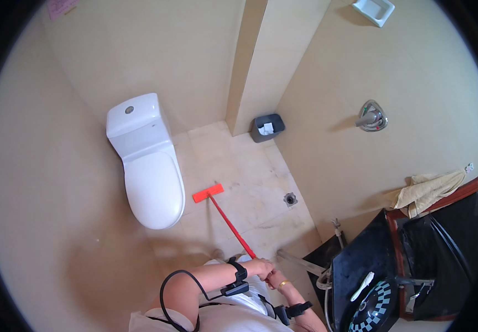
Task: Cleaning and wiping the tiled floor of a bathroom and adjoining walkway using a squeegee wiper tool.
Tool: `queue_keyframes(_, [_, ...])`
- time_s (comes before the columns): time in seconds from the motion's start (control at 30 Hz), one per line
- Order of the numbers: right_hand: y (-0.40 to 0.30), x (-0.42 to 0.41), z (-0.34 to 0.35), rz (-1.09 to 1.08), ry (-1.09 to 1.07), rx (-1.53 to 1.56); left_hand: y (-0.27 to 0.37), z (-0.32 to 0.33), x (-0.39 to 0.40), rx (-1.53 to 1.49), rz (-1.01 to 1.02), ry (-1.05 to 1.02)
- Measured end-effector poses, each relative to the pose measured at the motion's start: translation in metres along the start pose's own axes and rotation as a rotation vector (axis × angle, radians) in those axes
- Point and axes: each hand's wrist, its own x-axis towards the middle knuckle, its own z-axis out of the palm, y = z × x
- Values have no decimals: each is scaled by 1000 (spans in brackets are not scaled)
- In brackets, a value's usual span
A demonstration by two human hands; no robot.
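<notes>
My left hand is closed round the upper part of a red handle. Right beside it, my right hand, with a gold-coloured band at the wrist, is closed near the handle's top end, which the hands hide. The handle slopes away from my body to a flat orange-red floor brush head at floor level. That head is to the right of the white toilet, whose lid is down. Whether it has bristles or a rubber blade underneath cannot be seen.
A grey waste bin holding white paper stands in the far corner. A floor drain lies near the right wall. At right are a black vanity counter, a patterned basin, a white-handled brush and a hanging cloth.
</notes>
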Motion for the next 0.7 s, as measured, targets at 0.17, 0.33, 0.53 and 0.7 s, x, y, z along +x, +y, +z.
queue_keyframes(0.17, [-4,-10,-13,-3,-39,-19,4,0,-3,-82,101,27])
queue_keyframes(0.33, [-16,10,10,-10,19,28,-16,-1,-8,-60,-22,110])
queue_keyframes(0.53, [-15,7,5,-82,-11,-32,-20,-1,-4,-26,44,38])
queue_keyframes(0.7, [-22,14,6,-34,-1,-105,-26,6,-4,-73,67,155])
